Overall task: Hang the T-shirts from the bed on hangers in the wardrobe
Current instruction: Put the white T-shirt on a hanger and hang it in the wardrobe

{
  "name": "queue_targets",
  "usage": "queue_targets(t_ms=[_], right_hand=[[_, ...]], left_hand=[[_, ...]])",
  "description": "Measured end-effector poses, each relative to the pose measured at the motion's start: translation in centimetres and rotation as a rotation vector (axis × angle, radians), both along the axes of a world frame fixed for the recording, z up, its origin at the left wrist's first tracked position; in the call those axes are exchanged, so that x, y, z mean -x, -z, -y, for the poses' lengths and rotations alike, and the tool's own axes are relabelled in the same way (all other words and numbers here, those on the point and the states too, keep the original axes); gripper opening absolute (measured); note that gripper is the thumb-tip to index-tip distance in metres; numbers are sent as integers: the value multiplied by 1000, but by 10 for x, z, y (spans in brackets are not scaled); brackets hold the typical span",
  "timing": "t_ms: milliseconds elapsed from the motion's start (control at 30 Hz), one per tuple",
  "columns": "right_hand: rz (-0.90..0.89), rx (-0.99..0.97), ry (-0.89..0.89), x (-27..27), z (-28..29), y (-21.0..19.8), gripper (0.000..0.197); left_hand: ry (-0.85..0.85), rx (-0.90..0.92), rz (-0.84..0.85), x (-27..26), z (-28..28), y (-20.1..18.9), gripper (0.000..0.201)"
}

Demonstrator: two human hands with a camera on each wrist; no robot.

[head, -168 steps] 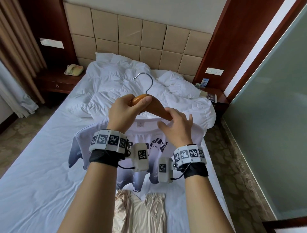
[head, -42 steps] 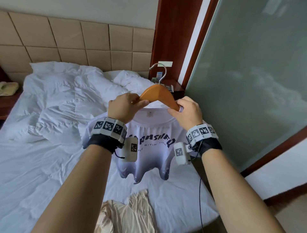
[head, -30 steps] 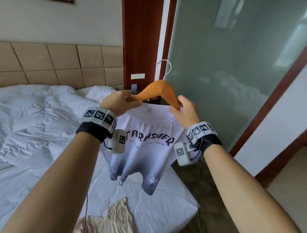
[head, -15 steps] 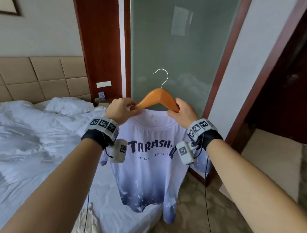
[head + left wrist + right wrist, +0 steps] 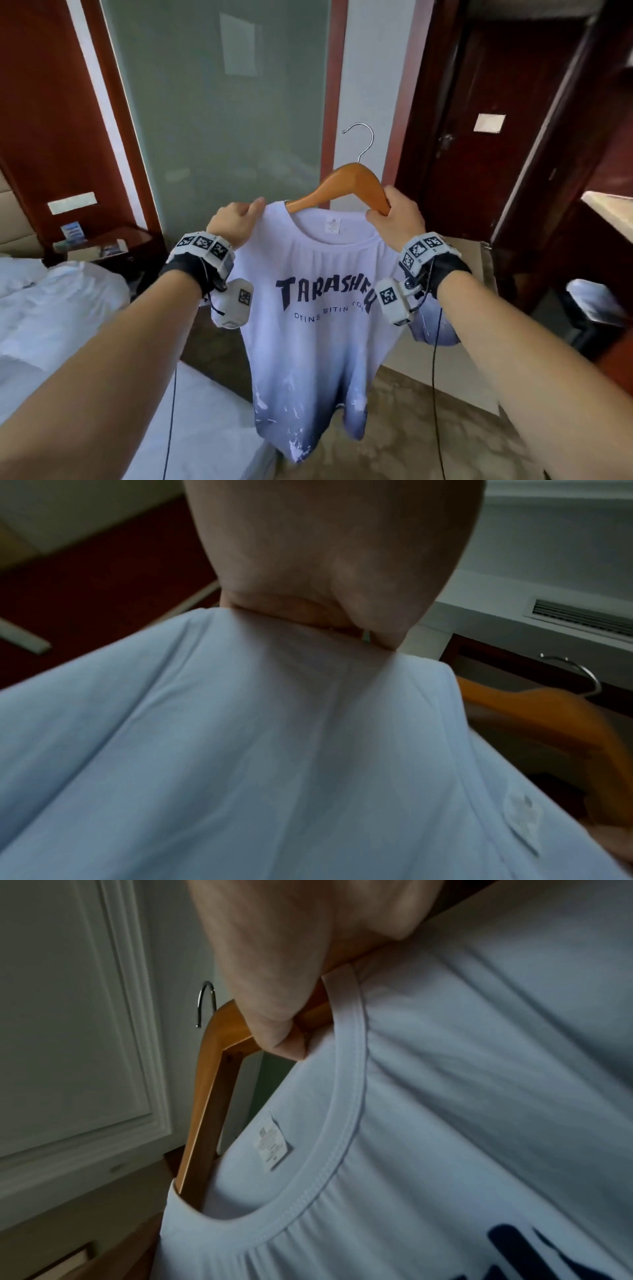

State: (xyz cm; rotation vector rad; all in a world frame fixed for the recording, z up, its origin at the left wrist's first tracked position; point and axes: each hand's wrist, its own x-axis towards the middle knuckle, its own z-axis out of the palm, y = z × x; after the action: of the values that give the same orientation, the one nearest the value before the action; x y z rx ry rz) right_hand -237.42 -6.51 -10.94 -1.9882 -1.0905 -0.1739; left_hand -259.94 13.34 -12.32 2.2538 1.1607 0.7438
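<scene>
White T-shirt [image 5: 318,308] w/ dark print held up in air, past bed [image 5: 51,315] edge, facing frosted glass panel [image 5: 219,113]. Wooden hanger [image 5: 346,185] partly inside collar, left arm under shoulder fabric, metal hook up. Left hand [image 5: 236,222] fingers pinching shirt's shoulder. Right hand [image 5: 397,214] fingers curled round hanger's right arm at collar edge.

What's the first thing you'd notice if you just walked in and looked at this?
A white T-shirt with big dark letters, fading to blue at the bottom, held up in the middle. It hangs from an orange wooden hanger; the left hand pinches its shoulder and the right hand grips the hanger.
</scene>
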Motion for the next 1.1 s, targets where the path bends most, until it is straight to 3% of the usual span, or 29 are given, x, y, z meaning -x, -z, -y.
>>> queue_targets(t_ms=[200,433,533,667,800,867,967,1100], right_hand=[[-32,9,116,-85,11,11,13],[1,46,219,-182,-6,-4,18],[20,49,263,-217,-13,-14,26],[48,28,292,-257,-17,-22,23],[70,13,296,-294,-13,-25,24],[115,103,357,-319,-5,-27,25],[218,256,433,-367,15,-26,27],[218,328,436,-431,35,-21,25]], left_hand=[[146,63,-20,-115,-21,9,58],[372,-31,-62,-248,-42,-10,64],[525,-97,-66,-301,-47,-25,58],[658,-233,-54,-370,-43,-39,38],[627,-405,-83,-435,-27,-52,37],[582,-469,-72,-466,-21,-54,42],[552,-498,-67,-515,-13,-53,51],[555,-492,-94,-581,0,-52,51]])
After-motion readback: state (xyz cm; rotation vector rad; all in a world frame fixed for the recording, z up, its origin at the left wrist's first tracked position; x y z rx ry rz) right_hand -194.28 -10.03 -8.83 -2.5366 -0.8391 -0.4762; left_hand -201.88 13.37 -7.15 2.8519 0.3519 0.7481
